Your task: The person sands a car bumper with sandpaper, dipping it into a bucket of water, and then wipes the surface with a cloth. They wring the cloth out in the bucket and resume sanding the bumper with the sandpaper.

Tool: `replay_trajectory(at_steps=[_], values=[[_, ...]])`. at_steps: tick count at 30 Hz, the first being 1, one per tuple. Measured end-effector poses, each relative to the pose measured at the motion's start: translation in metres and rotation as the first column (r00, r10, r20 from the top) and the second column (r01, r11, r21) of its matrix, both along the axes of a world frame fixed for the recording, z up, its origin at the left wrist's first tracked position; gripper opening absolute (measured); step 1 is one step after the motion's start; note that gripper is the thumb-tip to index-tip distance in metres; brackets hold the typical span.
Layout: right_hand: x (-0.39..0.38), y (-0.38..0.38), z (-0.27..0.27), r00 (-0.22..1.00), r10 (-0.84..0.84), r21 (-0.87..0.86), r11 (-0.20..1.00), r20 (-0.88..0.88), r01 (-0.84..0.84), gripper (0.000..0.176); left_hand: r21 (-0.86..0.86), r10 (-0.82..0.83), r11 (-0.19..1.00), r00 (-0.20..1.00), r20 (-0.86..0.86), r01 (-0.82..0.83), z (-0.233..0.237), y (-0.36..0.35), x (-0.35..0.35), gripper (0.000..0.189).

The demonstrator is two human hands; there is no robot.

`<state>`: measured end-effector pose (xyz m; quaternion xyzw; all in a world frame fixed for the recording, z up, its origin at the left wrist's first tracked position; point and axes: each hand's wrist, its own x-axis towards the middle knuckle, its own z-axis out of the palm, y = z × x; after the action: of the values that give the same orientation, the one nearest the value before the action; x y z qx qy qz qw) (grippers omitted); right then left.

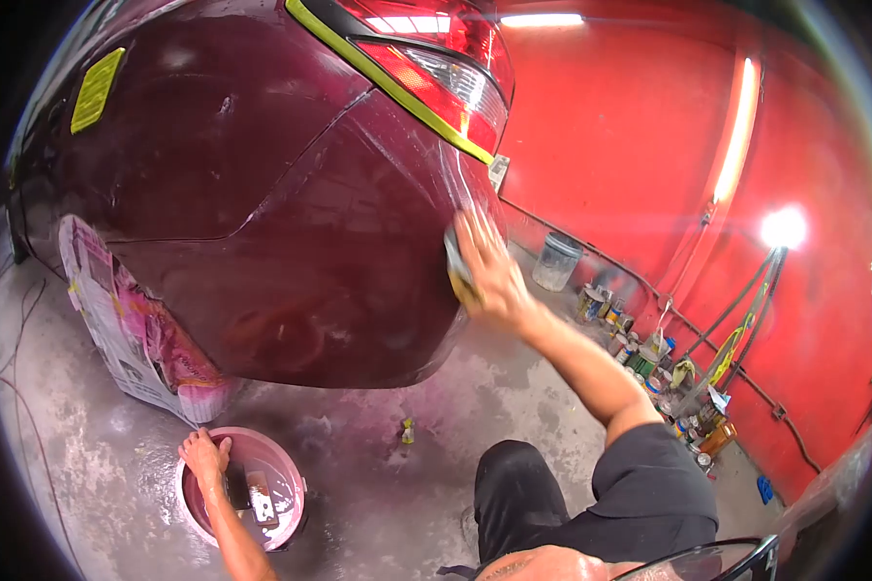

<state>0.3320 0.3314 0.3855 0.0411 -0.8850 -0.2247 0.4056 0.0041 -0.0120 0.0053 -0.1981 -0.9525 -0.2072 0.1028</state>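
My right hand [489, 271] is pressed against the corner of a dark maroon car bumper [349, 281], below the tail light [446, 82]. Under its fingers is a sanding pad [452, 254], grey with a yellowish part, mostly covered by the hand. My left hand [204, 453] grips the far rim of a pink bucket [291, 465] on the floor, thumb on the inner side. Water and a flat block [262, 499] show inside the bucket. Yellow-green masking tape [388, 82] edges the tail light, and another taped patch [97, 90] is on the body.
Masking paper [116, 320] covers the wheel near the bucket. Several paint cans [639, 363] line the foot of the red wall [601, 126], with a clear tub [557, 261] beside them. A bright lamp [783, 228] stands at right. A small yellow scrap [408, 431] lies on the wet floor.
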Motion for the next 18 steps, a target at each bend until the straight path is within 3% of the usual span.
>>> replay_trajectory(at_steps=[1,2,4,7,8,11,14,16,18], values=[[0.011,0.02,-0.034,0.999,0.038,0.022,0.999,-0.032,-0.037,0.077,-0.003,0.006,1.0,1.0,-0.003,-0.006,0.0,0.002,-0.001,0.054],[0.009,0.019,-0.027,0.999,0.04,0.026,0.999,-0.033,-0.039,0.077,0.002,0.007,1.0,1.0,-0.003,-0.007,-0.002,0.005,-0.002,0.054],[-0.002,0.005,0.002,0.998,0.07,0.002,0.998,0.006,-0.07,0.075,-0.018,0.023,1.0,1.0,0.004,-0.023,-0.006,0.005,-0.003,0.055],[-0.05,-0.019,0.078,0.991,0.137,0.156,0.978,-0.001,-0.135,0.062,-0.007,-0.004,1.0,1.0,-0.012,0.004,-0.006,0.005,-0.001,0.055],[-0.051,-0.013,0.072,0.992,0.117,0.158,0.981,-0.044,-0.109,0.069,-0.038,-0.017,0.999,1.0,-0.013,0.016,-0.005,0.004,-0.003,0.055],[-0.021,0.004,0.021,0.995,0.077,0.057,0.996,-0.062,-0.073,0.075,-0.056,0.03,0.998,0.999,0.025,-0.029,-0.004,0.008,-0.004,0.056],[0.026,0.022,-0.074,0.993,0.042,-0.061,0.997,-0.108,-0.048,0.071,-0.068,0.05,0.997,0.999,0.022,-0.048,-0.002,0.009,-0.003,0.055],[0.059,0.03,-0.115,0.988,-0.112,-0.216,0.967,0.109,0.133,0.067,-0.096,0.047,0.994,0.998,0.029,-0.044,-0.003,0.005,-0.004,0.055],[0.087,0.034,-0.141,0.981,-0.195,-0.338,0.923,-0.002,0.183,0.064,-0.038,0.006,0.999,0.996,-0.091,-0.009,-0.019,0.002,-0.01,0.056]])
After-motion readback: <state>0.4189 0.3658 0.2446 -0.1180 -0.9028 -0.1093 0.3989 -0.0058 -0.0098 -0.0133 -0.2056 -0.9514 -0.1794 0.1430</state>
